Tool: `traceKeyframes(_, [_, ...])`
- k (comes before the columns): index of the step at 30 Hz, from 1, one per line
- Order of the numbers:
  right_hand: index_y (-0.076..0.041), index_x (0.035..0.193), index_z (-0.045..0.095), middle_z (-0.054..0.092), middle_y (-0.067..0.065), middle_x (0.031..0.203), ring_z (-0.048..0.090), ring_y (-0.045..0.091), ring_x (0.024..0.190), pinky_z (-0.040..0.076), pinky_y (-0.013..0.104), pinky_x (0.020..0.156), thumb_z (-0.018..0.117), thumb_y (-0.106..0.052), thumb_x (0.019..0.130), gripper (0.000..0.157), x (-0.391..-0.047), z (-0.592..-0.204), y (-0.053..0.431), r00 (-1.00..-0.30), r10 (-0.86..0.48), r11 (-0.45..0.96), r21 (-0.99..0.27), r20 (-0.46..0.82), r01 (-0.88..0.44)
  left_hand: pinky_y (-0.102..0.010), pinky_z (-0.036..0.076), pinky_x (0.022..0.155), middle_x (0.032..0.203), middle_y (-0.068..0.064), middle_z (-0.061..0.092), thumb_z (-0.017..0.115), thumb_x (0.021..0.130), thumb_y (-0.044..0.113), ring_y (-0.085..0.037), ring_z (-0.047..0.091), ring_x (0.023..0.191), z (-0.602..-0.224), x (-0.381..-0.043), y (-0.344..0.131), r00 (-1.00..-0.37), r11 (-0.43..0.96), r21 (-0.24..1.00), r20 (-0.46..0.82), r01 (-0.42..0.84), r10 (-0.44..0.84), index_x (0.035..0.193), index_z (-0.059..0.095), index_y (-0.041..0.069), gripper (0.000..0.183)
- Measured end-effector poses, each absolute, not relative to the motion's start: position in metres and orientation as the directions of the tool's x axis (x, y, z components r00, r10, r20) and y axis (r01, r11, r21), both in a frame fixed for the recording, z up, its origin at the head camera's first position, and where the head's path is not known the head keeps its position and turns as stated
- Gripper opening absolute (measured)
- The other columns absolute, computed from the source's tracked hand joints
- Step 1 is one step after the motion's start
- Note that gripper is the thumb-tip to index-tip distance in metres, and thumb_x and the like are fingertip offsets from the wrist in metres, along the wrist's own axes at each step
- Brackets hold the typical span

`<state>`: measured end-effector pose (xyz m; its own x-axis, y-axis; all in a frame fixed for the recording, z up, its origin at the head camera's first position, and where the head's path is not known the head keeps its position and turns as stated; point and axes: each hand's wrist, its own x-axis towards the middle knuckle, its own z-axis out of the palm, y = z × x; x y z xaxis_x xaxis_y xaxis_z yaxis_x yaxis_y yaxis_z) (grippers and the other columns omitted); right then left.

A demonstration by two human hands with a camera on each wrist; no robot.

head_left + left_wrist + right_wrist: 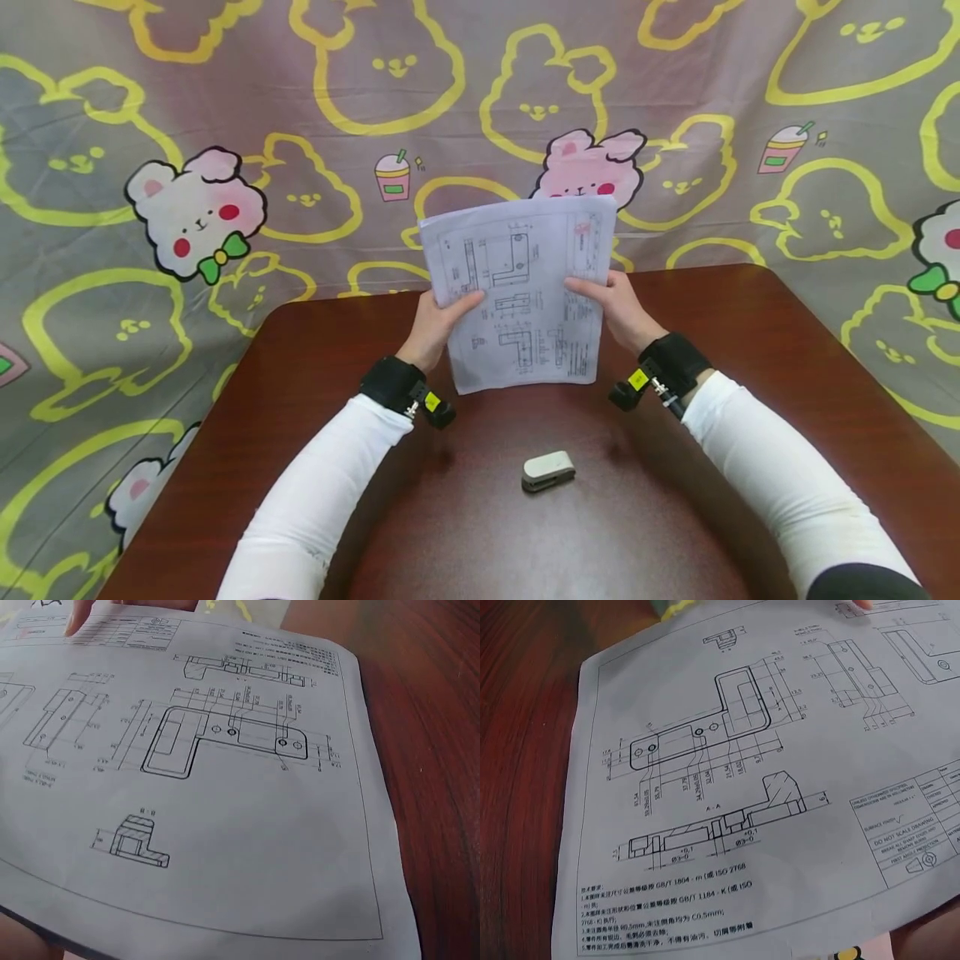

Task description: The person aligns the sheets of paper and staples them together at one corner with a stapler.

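Both hands hold up a thin stack of white paper sheets [547, 333], printed with technical drawings and tilted toward the head camera. My left hand [438, 327] grips the stack's left edge, thumb across the front. On the opposite edge, my right hand [621, 310] pinches the sheets the same way. Fingers behind the paper are hidden. The left wrist view shows the printed page [285, 840] close up, with line drawings of an L-shaped part. Similar drawings and lines of text fill the page [652, 817] in the right wrist view.
A small white and dark stapler [548, 472] lies on the reddish-brown table [750, 333], nearer to me than the paper. Behind the table's far edge hangs a grey curtain [480, 50] with yellow cartoon outlines. Each wrist wears a black strap with a small camera.
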<state>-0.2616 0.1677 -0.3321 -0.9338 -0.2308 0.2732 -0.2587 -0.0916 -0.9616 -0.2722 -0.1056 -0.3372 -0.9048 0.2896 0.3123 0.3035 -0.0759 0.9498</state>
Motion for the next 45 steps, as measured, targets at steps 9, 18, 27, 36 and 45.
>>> traceKeyframes(9, [-0.014, 0.123, 0.059, 0.068, 0.007, 0.116, 0.067, 0.027, 0.100, 0.053, 0.042, 0.084, 0.059, -0.019, 0.097, 0.026, -0.263, -0.342, 0.161, -0.928, -0.274, -0.092, -0.967, 0.254, -0.237, -0.042, 0.054, 0.080, 0.111, -0.009, 0.070, 0.063, 0.095, 0.020, -0.027, 0.069, 0.096, -0.350, -0.270, -0.103, -0.917, -0.095, 0.959, 0.282, 0.265, 0.282, 0.118, 0.065, 0.009, 0.025])
traceKeyframes(18, [-0.015, 0.122, 0.061, 0.069, 0.004, 0.113, 0.068, 0.024, 0.098, 0.053, 0.038, 0.082, 0.062, -0.016, 0.095, 0.027, -0.263, -0.333, 0.159, -0.938, -0.227, -0.118, -0.963, 0.262, -0.241, -0.041, 0.053, 0.080, 0.110, -0.008, 0.070, 0.062, 0.097, 0.019, -0.024, 0.069, 0.094, -0.341, -0.268, -0.098, -0.929, -0.077, 0.962, 0.274, 0.263, 0.248, 0.117, 0.065, 0.009, 0.022])
traceKeyframes(27, [-0.013, 0.123, 0.059, 0.068, 0.006, 0.115, 0.068, 0.027, 0.097, 0.054, 0.041, 0.081, 0.062, -0.016, 0.095, 0.028, -0.263, -0.334, 0.159, -0.931, -0.242, -0.075, -0.962, 0.272, -0.262, -0.044, 0.052, 0.082, 0.112, -0.010, 0.070, 0.064, 0.095, 0.019, -0.028, 0.068, 0.097, -0.345, -0.270, -0.099, -0.927, -0.064, 0.962, 0.273, 0.266, 0.257, 0.119, 0.064, 0.007, 0.026])
traceKeyframes(36, [-0.009, 0.121, 0.060, 0.069, 0.008, 0.113, 0.068, 0.027, 0.097, 0.053, 0.042, 0.083, 0.063, -0.017, 0.095, 0.028, -0.262, -0.353, 0.158, -0.951, -0.232, -0.043, -0.979, 0.203, -0.198, -0.046, 0.052, 0.083, 0.113, -0.012, 0.069, 0.065, 0.094, 0.019, -0.030, 0.067, 0.099, -0.363, -0.269, -0.102, -0.927, -0.059, 0.961, 0.276, 0.270, 0.255, 0.122, 0.063, 0.005, 0.031])
traceKeyframes(45, [-0.009, 0.125, 0.060, 0.068, 0.010, 0.115, 0.068, 0.028, 0.098, 0.054, 0.042, 0.082, 0.062, -0.020, 0.096, 0.031, -0.260, -0.351, 0.155, -0.955, -0.208, -0.050, -0.977, 0.211, -0.205, -0.042, 0.053, 0.081, 0.111, -0.012, 0.070, 0.063, 0.096, 0.017, -0.026, 0.069, 0.095, -0.361, -0.266, -0.098, -0.938, -0.046, 0.962, 0.273, 0.270, 0.212, 0.121, 0.064, 0.003, 0.029])
